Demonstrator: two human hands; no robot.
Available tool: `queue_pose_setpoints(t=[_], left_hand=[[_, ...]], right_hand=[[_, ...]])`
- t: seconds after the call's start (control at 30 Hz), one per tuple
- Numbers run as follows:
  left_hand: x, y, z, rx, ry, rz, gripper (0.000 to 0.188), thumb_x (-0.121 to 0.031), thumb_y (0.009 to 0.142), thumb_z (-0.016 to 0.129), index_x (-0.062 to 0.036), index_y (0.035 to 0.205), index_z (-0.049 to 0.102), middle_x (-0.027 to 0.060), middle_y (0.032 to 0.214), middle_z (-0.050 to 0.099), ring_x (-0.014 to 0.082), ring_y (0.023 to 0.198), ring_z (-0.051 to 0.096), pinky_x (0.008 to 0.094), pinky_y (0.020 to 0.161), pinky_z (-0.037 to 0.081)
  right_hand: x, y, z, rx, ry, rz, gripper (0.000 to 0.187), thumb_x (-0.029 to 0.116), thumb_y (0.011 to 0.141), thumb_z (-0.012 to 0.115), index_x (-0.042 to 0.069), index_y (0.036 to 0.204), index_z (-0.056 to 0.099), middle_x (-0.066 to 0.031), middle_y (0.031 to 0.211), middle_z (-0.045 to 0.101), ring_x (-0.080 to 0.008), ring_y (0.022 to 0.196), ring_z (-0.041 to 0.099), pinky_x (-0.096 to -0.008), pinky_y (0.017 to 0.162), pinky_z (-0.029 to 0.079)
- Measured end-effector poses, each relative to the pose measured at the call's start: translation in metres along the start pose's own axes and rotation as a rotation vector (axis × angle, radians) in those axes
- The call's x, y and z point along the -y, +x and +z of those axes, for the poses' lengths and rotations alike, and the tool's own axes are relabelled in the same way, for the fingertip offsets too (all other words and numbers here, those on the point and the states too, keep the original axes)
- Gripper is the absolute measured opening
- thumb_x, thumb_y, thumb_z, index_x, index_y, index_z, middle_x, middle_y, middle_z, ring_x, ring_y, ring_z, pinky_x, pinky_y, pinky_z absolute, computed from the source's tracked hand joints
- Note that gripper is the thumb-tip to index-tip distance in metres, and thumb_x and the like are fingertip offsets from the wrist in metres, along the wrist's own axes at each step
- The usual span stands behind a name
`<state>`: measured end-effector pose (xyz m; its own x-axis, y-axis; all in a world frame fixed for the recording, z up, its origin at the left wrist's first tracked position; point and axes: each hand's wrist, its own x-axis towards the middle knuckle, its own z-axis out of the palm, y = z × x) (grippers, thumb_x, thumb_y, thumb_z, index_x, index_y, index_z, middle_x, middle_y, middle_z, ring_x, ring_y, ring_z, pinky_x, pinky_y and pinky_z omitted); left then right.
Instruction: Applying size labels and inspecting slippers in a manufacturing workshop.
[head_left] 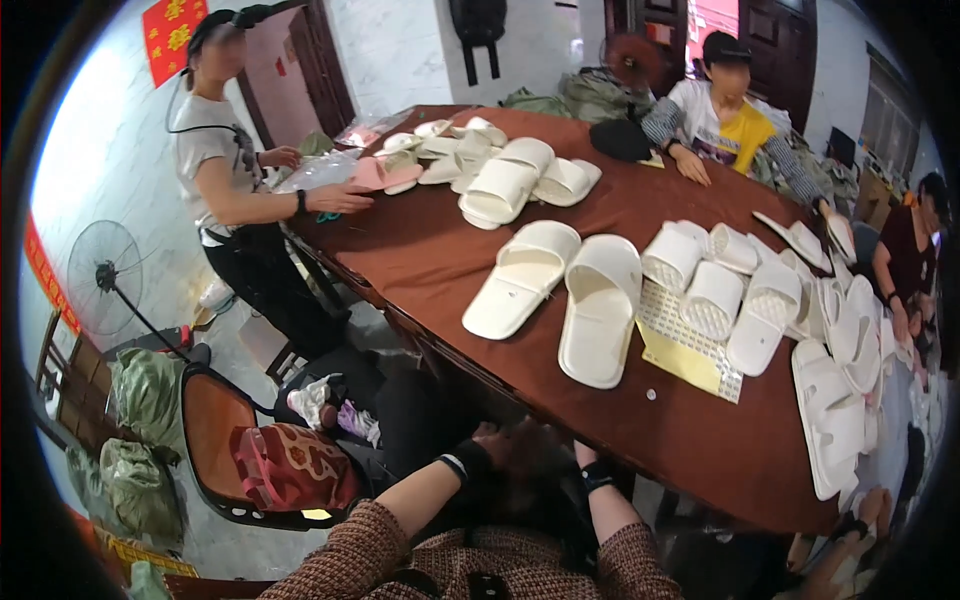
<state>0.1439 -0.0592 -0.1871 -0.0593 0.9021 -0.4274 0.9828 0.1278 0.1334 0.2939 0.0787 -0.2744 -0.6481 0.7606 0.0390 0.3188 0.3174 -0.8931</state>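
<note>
Both my hands are low, just below the near edge of the brown-covered table (440,300). My left hand (508,446) is dark and smeared, and its fingers cannot be made out. Close by is my right hand (583,454), mostly in shadow, its fingers hidden too. Whether either holds anything is not visible. On the tabletop in front of them lie two white slide slippers, a left one (515,290) and a right one (598,320), side by side and apart from my hands. A sheet of small stickers (690,355) with yellow backing lies partly under more white slippers (710,300).
More white slippers (505,185) and a pink slipper (390,172) lie toward the far left. Several people work around the table. At my left stand a chair (215,410) with a red bag (295,465), green sacks (145,390) and a standing fan (105,275).
</note>
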Motion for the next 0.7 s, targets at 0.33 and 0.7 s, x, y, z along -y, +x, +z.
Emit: queue_pose_setpoints(t=[0.33, 0.7], left_hand=[[0.018, -0.027, 0.048, -0.079, -0.146, 0.066, 0.066, -0.053, 0.087, 0.06, -0.005, 0.131, 0.048, 0.019, 0.129, 0.055, 0.0388, 0.117, 0.054, 0.0506, 0.098, 0.042], [0.026, -0.019, 0.083, -0.032, -0.238, 0.105, 0.059, -0.047, 0.083, 0.065, -0.007, 0.126, 0.058, 0.0179, 0.128, 0.058, 0.0347, 0.12, 0.053, 0.0527, 0.097, 0.039]], right_hand=[[0.014, -0.037, 0.013, -0.011, 0.351, -0.196, 0.018, 0.009, 0.071, 0.051, 0.008, 0.062, 0.036, -0.0041, 0.06, 0.034, -0.0154, 0.056, 0.038, -0.0312, 0.053, 0.029], [0.069, -0.079, -0.005, 0.268, -0.112, -0.377, 0.016, 0.012, 0.076, 0.065, -0.003, 0.082, 0.069, -0.0253, 0.078, 0.065, -0.0385, 0.072, 0.065, -0.0446, 0.067, 0.05]])
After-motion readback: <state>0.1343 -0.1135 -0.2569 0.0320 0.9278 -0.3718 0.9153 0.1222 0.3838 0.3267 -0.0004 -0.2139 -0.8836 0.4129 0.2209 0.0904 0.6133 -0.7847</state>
